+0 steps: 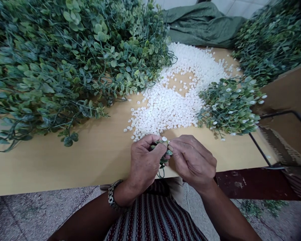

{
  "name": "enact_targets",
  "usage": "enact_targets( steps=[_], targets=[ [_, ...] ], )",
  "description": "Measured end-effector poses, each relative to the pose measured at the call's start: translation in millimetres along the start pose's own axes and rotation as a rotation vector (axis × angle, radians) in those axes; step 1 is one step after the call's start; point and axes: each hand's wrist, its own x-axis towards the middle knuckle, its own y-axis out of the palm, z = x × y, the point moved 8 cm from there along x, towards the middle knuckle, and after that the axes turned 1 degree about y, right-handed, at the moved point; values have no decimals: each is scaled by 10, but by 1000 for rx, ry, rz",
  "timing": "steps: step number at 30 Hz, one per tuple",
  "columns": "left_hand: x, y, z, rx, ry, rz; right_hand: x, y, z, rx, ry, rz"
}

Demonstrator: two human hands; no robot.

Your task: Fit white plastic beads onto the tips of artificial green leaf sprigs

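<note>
My left hand (pixel 146 160) is closed around a small artificial leafy sprig (pixel 163 161), its green leaves and thin stem loop showing below the fingers. A white bead-like piece (pixel 164 139) sits at the sprig's top, by my left thumb. My right hand (pixel 193 159) pinches at the sprig's tip from the right, with a bit of white showing at its fingertips. Just beyond both hands spreads a heap of small white beads (pixel 165 108). To the right lies a bunch of greenery with white tips (pixel 228 107).
A large pile of artificial greenery (pixel 80 57) covers the left of the table (pixel 95 164). More greenery (pixel 278 43) stands at the back right, near a green cloth sack (pixel 203 25). A cardboard box (pixel 291 97) and a black metal bar (pixel 259 149) are at the right edge.
</note>
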Motion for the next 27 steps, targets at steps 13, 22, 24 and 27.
enact_targets(
  steps=[13, 22, 24, 27],
  targets=[
    [9, 18, -97, -120, -36, 51, 40, -1, -285, 418, 418, 134],
    [-58, 41, -111, -55, 83, 106, 197, -63, -153, 337, 283, 36],
    [-33, -32, -122, -13, 87, 68, 296, -203, -195, 344, 256, 12],
    [2, -148, -198, 55, 128, 18, 511, -603, -405, 244, 234, -42]
  ],
)
